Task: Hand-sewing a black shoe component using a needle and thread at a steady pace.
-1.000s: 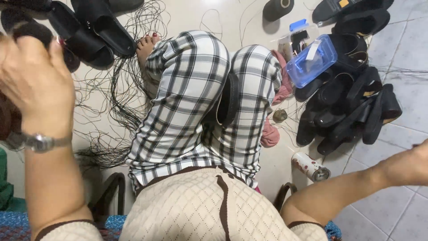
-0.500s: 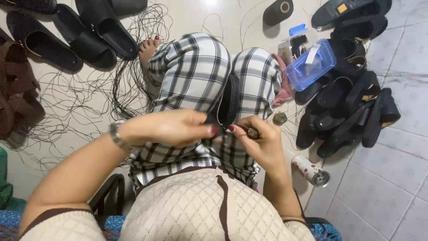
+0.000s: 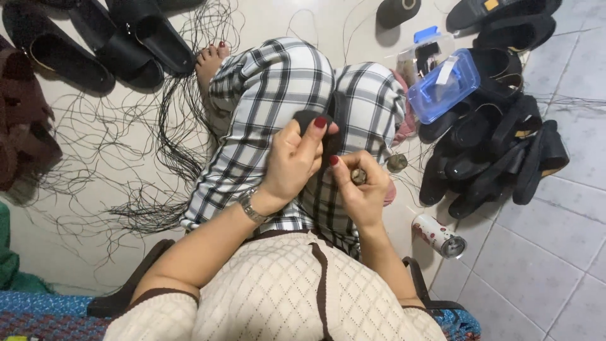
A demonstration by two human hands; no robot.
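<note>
Over my lap in checked trousers (image 3: 271, 95), my left hand (image 3: 293, 158) pinches a black sandal piece (image 3: 323, 126) between thumb and fingers; a watch sits on that wrist. My right hand (image 3: 361, 189) is closed beside it, touching the same black piece and holding a small round brownish object (image 3: 358, 175) whose kind I cannot make out. Both hands meet between my knees. Most of the black piece is hidden behind my fingers.
Loose black thread (image 3: 170, 126) is strewn over the floor at left. Black sandals (image 3: 95, 44) lie at top left, and a pile of black sandals (image 3: 499, 151) at right. A blue plastic box (image 3: 445, 85), a dark thread spool (image 3: 398, 11) and a can (image 3: 437, 235) lie nearby.
A second ago my arms were spread wide to both sides. They came together over my lap, and the left hand has since lifted the black piece a little higher.
</note>
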